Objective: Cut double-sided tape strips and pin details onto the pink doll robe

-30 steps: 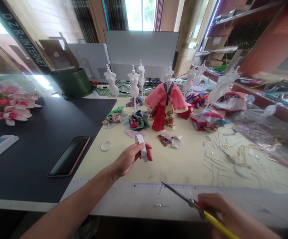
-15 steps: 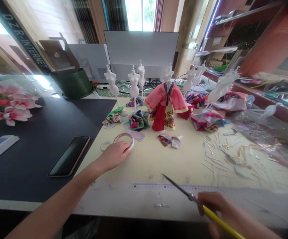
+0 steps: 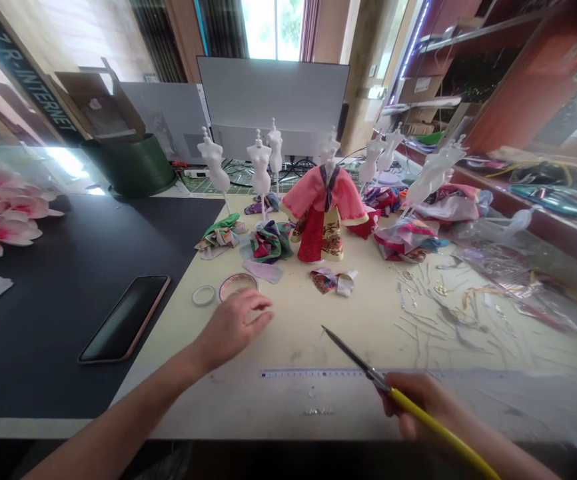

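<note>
By the tape roll (image 3: 220,289), my left hand (image 3: 231,325) curls half-open, seemingly empty; my right hand (image 3: 427,392) clasps a pointed tool (image 3: 410,407) whose slip could jab me.

Through my camera I have the ruler (image 3: 313,374) near the surface's (image 3: 293,333) front edge; farther back, left of centre, the tape roll (image 3: 238,277) lies just right of the small ring (image 3: 203,305). The phone (image 3: 126,317) lies on the mat (image 3: 28,373) toward the left edge. The monitor (image 3: 273,93) stands behind the robe (image 3: 311,240).
</note>
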`<act>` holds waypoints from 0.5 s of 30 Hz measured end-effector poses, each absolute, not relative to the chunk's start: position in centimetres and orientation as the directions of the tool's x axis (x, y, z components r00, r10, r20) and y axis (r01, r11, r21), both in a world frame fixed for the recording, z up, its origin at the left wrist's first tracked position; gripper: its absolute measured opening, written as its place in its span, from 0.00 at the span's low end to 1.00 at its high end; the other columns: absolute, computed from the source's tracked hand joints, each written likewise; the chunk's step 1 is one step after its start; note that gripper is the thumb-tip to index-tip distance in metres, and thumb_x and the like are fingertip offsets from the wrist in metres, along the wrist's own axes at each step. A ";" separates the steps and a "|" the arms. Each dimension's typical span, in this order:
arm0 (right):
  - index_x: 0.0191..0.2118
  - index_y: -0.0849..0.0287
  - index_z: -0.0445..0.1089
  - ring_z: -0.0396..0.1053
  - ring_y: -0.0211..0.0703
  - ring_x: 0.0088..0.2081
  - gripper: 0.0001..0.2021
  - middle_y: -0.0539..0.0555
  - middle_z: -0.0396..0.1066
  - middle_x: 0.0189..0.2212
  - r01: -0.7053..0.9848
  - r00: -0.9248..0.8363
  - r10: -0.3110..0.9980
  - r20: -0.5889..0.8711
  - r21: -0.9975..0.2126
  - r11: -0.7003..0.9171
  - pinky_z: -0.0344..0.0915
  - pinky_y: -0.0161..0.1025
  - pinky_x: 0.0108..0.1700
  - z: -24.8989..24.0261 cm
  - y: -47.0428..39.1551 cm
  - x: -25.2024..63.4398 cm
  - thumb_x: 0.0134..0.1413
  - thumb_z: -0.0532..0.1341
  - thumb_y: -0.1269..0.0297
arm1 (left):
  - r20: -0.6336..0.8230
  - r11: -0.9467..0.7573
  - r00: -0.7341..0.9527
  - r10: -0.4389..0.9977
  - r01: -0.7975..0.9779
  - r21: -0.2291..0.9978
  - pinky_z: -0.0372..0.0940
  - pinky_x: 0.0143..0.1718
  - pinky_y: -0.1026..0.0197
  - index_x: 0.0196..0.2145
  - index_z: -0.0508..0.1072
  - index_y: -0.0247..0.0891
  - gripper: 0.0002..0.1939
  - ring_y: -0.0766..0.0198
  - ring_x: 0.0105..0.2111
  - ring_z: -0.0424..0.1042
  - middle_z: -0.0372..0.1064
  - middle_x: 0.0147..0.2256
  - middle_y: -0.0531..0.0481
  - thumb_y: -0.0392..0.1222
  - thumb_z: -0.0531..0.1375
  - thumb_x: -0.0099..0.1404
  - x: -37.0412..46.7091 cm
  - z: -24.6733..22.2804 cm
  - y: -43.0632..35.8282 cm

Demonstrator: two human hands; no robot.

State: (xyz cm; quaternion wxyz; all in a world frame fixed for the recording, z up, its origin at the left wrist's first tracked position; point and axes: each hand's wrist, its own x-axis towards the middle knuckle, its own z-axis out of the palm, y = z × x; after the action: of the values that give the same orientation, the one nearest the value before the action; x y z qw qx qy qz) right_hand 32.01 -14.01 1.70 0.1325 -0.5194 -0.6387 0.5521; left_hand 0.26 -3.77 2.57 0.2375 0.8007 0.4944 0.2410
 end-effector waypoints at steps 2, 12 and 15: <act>0.26 0.61 0.61 0.49 0.34 0.25 0.34 0.47 0.56 0.21 0.513 -0.426 0.813 -0.396 -0.847 -0.143 0.46 0.34 0.26 1.8 -14.0 31.8 0.37 0.55 0.28 | 0.032 -0.252 0.428 0.903 0.470 0.846 0.63 0.42 0.59 0.36 0.73 0.37 0.13 0.59 0.39 0.69 0.71 0.37 0.46 0.48 0.55 0.63 2.2 3.3 -5.2; 0.27 0.61 0.61 0.50 0.34 0.25 0.32 0.47 0.55 0.22 0.497 -0.416 0.822 -0.389 -0.854 -0.152 0.45 0.34 0.26 2.1 -14.1 31.6 0.39 0.56 0.31 | -0.275 0.284 0.428 0.861 0.044 0.958 0.58 0.33 0.65 0.29 0.74 0.35 0.09 0.67 0.29 0.63 0.69 0.28 0.52 0.44 0.64 0.54 6.6 3.1 -7.0; 0.27 0.61 0.61 0.50 0.34 0.25 0.30 0.47 0.56 0.22 0.485 -0.416 0.821 -0.391 -0.859 -0.164 0.45 0.34 0.26 2.1 -14.2 31.7 0.41 0.57 0.32 | -0.288 0.303 0.434 0.854 0.037 0.952 0.58 0.33 0.65 0.28 0.73 0.35 0.08 0.68 0.29 0.62 0.68 0.28 0.52 0.43 0.65 0.53 6.7 3.2 -7.0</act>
State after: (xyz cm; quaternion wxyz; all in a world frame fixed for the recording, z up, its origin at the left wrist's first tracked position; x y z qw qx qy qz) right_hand 31.69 -14.16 2.08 0.1502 -0.5190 -0.6290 0.5590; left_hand 6.75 -6.98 3.17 0.6776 0.5077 0.4386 0.3014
